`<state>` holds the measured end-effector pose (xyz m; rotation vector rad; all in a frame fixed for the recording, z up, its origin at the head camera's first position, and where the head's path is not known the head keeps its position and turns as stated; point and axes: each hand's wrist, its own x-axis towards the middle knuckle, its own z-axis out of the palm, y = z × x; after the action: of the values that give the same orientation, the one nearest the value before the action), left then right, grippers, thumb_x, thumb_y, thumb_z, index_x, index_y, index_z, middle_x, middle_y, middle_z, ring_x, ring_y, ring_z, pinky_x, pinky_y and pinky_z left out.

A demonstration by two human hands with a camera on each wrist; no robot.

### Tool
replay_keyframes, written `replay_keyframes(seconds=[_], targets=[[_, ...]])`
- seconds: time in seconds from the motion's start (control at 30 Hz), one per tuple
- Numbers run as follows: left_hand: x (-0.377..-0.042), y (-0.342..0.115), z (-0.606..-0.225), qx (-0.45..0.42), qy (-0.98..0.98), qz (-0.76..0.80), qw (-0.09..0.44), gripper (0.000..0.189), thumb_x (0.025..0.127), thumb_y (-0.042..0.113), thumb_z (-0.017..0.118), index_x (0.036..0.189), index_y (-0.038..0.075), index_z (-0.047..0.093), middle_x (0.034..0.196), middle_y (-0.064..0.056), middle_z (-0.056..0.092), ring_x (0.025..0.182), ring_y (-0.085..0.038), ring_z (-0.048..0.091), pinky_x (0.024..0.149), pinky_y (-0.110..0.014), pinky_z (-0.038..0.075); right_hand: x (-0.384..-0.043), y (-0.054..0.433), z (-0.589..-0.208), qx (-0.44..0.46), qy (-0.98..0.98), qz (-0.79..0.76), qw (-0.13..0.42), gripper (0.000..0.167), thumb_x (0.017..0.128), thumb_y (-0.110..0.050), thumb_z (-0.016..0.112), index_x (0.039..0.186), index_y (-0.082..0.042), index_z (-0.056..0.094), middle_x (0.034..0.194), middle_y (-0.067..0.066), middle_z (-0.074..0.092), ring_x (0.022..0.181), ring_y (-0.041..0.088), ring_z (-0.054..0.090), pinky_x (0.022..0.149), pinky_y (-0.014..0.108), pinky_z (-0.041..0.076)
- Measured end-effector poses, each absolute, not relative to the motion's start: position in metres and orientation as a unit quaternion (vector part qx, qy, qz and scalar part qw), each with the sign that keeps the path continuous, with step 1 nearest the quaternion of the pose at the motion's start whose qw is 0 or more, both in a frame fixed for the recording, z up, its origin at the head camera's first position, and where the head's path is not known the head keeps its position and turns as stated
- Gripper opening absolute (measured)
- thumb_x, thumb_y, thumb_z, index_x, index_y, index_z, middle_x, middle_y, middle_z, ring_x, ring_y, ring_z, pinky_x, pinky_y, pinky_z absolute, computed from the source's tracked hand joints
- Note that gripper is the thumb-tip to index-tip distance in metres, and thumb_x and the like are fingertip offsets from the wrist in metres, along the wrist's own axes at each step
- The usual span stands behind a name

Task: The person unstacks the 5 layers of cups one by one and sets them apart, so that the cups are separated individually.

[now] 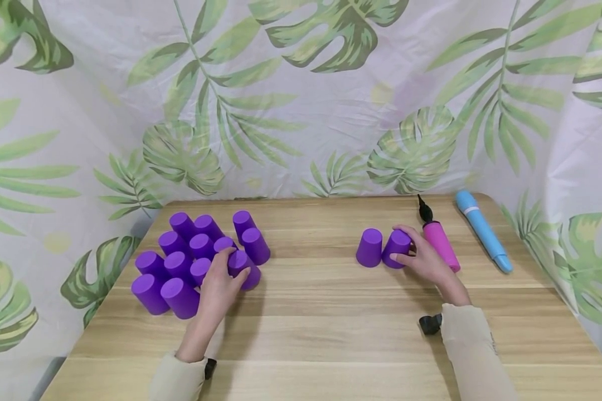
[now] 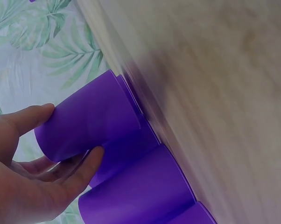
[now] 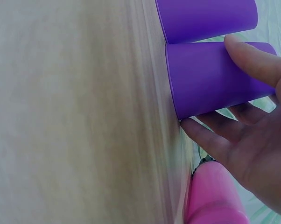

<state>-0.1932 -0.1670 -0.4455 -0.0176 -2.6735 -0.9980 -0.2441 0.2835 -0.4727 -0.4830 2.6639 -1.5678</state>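
Note:
In the head view my left hand [image 1: 217,287] grips an upside-down purple cup [image 1: 249,274] at the near right corner of a cluster of like cups [image 1: 180,295]. Thumb and fingers lie on either side of this held cup [image 2: 87,119] in the left wrist view, where neighbouring cups [image 2: 140,186] stand close by. On the right, my right hand [image 1: 425,260] holds another upside-down purple cup [image 1: 395,249] between thumb and fingers. A second cup [image 1: 369,248] stands directly left of it. The right wrist view shows the held cup's rim [image 3: 171,88] down at the tabletop.
A pink hand pump [image 1: 441,245] with a black nozzle lies just right of my right hand. Farther right is a light blue stick-shaped object [image 1: 484,231]. The wooden table [image 1: 311,334] ends at a leaf-patterned cloth [image 1: 331,122] behind it.

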Motion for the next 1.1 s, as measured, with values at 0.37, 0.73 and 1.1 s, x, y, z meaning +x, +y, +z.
replay_keyframes(seconds=[0.37,0.73,1.1], targets=[[-0.199,-0.160,-0.446,-0.033,-0.931,-0.340,0.127,0.053,0.085,0.009,0.072,0.132,0.002,0.048,0.133,-0.020,0.050,0.121,-0.036,0.050,0.096,-0.059,0.042,-0.246,0.286,-0.473,-0.154,0.855,-0.496,0.004,0.064,0.090,-0.003,0.066,0.145,-0.005,0.033,0.138,0.028,0.041,0.123,0.050,0.046,0.098,0.060,0.042],[-0.183,-0.139,-0.434,-0.139,-0.869,-0.330,0.340,0.036,0.083,-0.003,0.070,0.116,-0.005,0.058,0.125,-0.022,0.052,0.114,-0.038,0.050,0.095,-0.048,0.044,-0.248,0.286,-0.472,-0.157,0.853,-0.498,0.009,0.064,0.090,-0.004,0.066,0.145,-0.006,0.033,0.138,0.028,0.041,0.122,0.050,0.046,0.098,0.058,0.042],[-0.192,-0.050,-0.422,-0.239,-0.829,-0.466,0.195,0.045,0.088,0.004,0.068,0.129,0.000,0.049,0.127,-0.017,0.049,0.115,-0.029,0.051,0.091,-0.043,0.052,-0.244,0.285,-0.474,-0.156,0.855,-0.495,0.007,0.065,0.089,-0.003,0.067,0.145,-0.004,0.033,0.136,0.029,0.043,0.122,0.050,0.047,0.097,0.058,0.043]])
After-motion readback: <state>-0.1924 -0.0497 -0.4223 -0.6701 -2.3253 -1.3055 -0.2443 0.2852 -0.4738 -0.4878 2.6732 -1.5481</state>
